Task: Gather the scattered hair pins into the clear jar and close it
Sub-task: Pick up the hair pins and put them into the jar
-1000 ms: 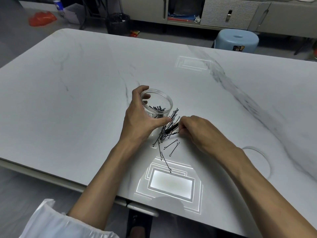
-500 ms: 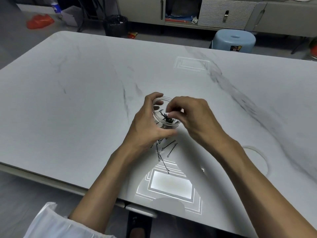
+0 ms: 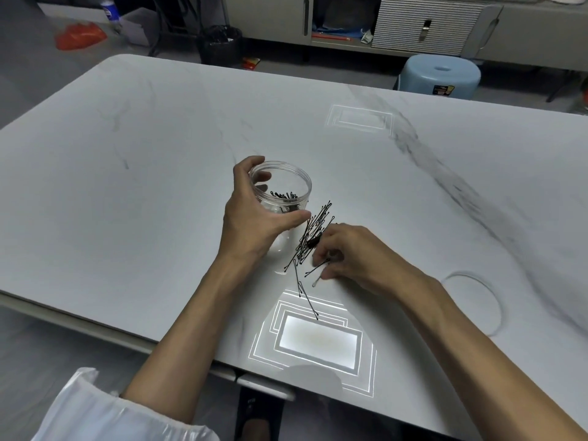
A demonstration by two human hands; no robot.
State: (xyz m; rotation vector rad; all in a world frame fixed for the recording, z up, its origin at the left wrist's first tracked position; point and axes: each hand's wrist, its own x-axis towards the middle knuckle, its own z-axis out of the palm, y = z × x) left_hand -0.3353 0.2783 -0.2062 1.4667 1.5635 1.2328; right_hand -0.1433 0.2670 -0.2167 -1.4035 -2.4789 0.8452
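The clear jar (image 3: 288, 181) stands open on the white marble table (image 3: 159, 154), with several black hair pins (image 3: 284, 195) lying inside it. My left hand (image 3: 254, 214) is wrapped around the jar's near side. A loose pile of black hair pins (image 3: 315, 232) lies on the table just right of the jar, and a few more hair pins (image 3: 307, 297) trail toward me. My right hand (image 3: 350, 253) rests on the pile's near right edge, its fingertips pinched on a few pins there. The clear lid (image 3: 474, 300) lies flat on the table, far right of my right hand.
A bright rectangle of reflected light (image 3: 315, 342) shows on the table near its front edge. Beyond the far edge stand a blue plastic stool (image 3: 440, 76), a black bin (image 3: 219, 43) and low cabinets. An orange bag (image 3: 79, 35) lies on the floor at far left.
My right hand was at the pile, rose over the jar mouth half a second ago, and is now back down at the pile. My left hand has stayed on the jar.
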